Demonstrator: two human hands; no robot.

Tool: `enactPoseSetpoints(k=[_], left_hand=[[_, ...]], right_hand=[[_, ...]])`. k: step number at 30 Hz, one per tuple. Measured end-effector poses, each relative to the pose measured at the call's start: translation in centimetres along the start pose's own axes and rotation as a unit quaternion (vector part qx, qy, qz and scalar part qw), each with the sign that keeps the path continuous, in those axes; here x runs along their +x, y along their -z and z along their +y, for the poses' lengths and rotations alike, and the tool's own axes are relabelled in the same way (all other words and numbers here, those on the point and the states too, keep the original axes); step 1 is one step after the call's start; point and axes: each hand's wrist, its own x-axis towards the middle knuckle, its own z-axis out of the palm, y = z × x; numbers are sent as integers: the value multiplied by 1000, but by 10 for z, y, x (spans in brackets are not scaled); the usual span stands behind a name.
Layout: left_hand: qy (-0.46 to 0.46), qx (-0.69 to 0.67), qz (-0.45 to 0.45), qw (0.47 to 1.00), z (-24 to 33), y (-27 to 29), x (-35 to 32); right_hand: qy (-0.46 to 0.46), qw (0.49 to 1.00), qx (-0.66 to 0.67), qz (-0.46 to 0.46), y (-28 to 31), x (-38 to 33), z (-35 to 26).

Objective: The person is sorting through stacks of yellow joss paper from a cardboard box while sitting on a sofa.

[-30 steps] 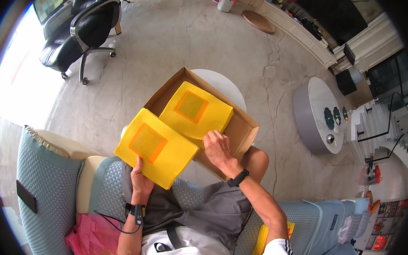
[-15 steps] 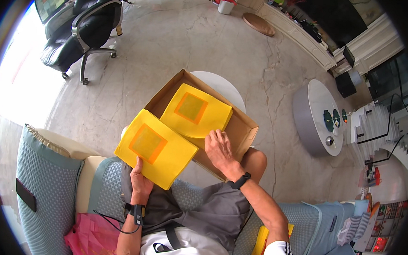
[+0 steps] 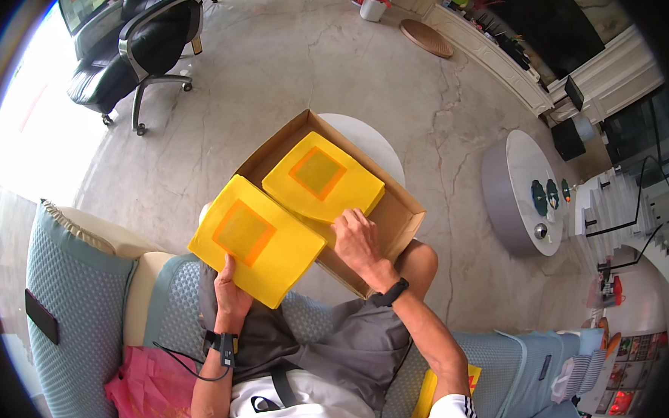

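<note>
A stack of yellow paper sheets [image 3: 280,261] with an orange square and a dull gold middle is gripped at its near left edge by my left hand [image 3: 233,291], thumb on top. It overlaps the near left side of an open cardboard box [image 3: 397,219]. Inside the box lies a second yellow paper stack [image 3: 352,184] with the same printed square. My right hand [image 3: 359,244] is closed at that stack's near right edge, its fingers pinched on the sheets. The fingertips themselves are partly hidden.
Beneath the box is a round white table [image 3: 361,136]. A pink plastic bag [image 3: 151,393] and a phone [image 3: 42,317] lie on the sofa to my left. More yellow paper [image 3: 422,401] sits by my right arm. An office chair [image 3: 108,81] and an oval table [image 3: 504,192] stand farther off.
My right hand has shifted very slightly left and up along the edge of the stack in the box. My left hand keeps its grip with almost no movement.
</note>
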Motion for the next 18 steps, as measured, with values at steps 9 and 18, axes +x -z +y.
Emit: enactPoseSetpoints(k=[9,18], left_hand=[[7,-4,-3,1000,3,4,-1],[-5,-7,8,1000,0,0,-2]], right_hand=[[-46,996,77,2,2,-1,6],[-163,945,283,-36,-5,8,35]])
